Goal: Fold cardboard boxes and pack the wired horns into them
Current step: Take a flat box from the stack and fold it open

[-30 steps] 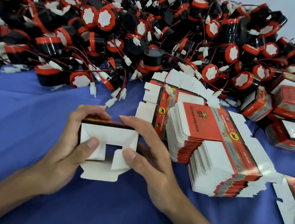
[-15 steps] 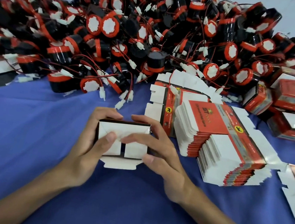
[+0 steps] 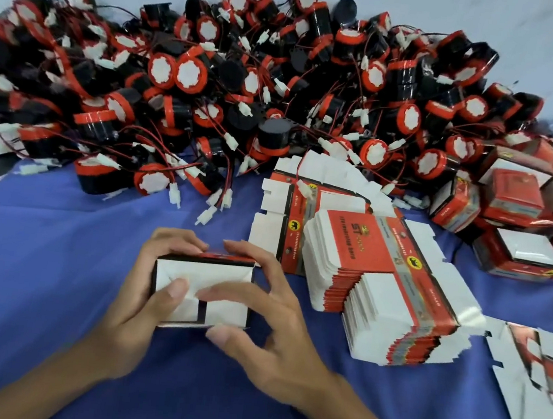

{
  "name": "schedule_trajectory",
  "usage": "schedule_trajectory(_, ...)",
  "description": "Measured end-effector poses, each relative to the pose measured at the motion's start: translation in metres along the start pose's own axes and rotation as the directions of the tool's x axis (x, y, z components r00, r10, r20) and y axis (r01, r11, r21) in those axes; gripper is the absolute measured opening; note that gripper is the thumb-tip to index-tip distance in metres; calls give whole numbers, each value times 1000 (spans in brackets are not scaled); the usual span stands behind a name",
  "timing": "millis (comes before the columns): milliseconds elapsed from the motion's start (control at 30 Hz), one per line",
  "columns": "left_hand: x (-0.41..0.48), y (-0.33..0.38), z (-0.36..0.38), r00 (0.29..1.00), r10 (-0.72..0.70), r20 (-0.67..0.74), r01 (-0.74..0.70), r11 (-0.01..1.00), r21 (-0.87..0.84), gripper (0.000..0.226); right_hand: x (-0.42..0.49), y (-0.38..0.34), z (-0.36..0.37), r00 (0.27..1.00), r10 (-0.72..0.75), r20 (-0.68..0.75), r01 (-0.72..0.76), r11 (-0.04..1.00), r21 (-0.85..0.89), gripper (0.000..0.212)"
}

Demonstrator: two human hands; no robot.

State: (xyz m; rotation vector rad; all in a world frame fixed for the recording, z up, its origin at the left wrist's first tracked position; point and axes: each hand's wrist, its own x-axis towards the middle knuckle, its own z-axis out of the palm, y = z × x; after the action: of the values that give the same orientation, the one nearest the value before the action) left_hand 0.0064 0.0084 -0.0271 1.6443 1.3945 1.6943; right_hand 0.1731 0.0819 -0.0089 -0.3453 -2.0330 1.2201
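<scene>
A small cardboard box (image 3: pixel 225 281) with white flaps facing me sits between both hands, low in the middle of the head view. My left hand (image 3: pixel 141 297) grips its left side, thumb pressed on the white flaps. My right hand (image 3: pixel 265 325) holds its right side, index finger laid across the flaps and thumb under the lower edge. The flaps lie folded flat and closed. A big heap of black-and-red wired horns (image 3: pixel 246 102) with white plugs fills the back. Stacks of flat red-and-white box blanks (image 3: pixel 379 290) lie just right of my hands.
Folded red boxes (image 3: pixel 517 202) are piled at the far right. Loose flat blanks (image 3: pixel 545 377) lie at the right edge. Everything rests on a blue cloth (image 3: pixel 37 268). A pale wall stands behind the horn heap.
The bottom flap that stuck out below the box has been folded in, so the white flaps now lie closed. My right index finger moved across them. The camera has tilted up slightly.
</scene>
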Motion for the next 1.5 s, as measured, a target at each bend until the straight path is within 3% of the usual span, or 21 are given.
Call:
schedule_trajectory(133, 3, 3, 0, 997, 63, 49, -66, 996, 65, 22, -1, -5, 1, 999, 7, -54, -7, 1000, 2, 29)
schedule_trajectory(300, 5, 5, 1, 982, 161, 101, -177, 968, 176, 30, 3, -6, 4, 992, 66, -106, -57, 994, 90, 10)
schedule_trajectory(467, 3, 7, 2, 983, 139, 119, -156, 977, 147, 46, 4, -6, 5, 986, 86, -140, -64, 986, 153, 16)
schedule_trajectory(533, 4, 7, 3, 984, 118, 130, -139, 976, 169, 44, 5, -7, 6, 988, 86, -129, -67, 988, 140, 9)
schedule_trajectory(700, 4, 9, 5, 981, 142, 132, -167, 966, 200, 42, 3, -9, 4, 989, 77, -129, -64, 993, 104, 43)
schedule_trajectory(800, 4, 9, 6, 985, 124, 119, -148, 965, 215, 48, 1, -8, 4, 984, 96, -150, -81, 992, 99, 52)
schedule_trajectory(967, 0, 8, 6, 985, -163, 50, 152, 972, 181, 76, 2, -7, 4, 979, 92, -183, -80, 994, 73, 48)
schedule_trajectory(1100, 0, 8, 5, 966, -255, 43, 243, 952, 186, 66, 2, -8, 5, 972, 112, -205, -102, 993, 57, 48)
schedule_trajectory(1300, 0, 10, 1, 977, -199, 79, 192, 978, 87, 54, 0, -7, 8, 978, 103, -180, -102, 995, 13, 59)
schedule_trajectory(1433, -1, 12, 2, 987, -147, 65, 143, 988, 61, 63, -2, -5, 7, 975, 183, -128, -180, 983, 33, 70)
schedule_trajectory(1500, -1, 12, 3, 992, -115, 50, 111, 991, 71, 57, -2, -6, 7, 969, 225, -105, -221, 974, 45, 68)
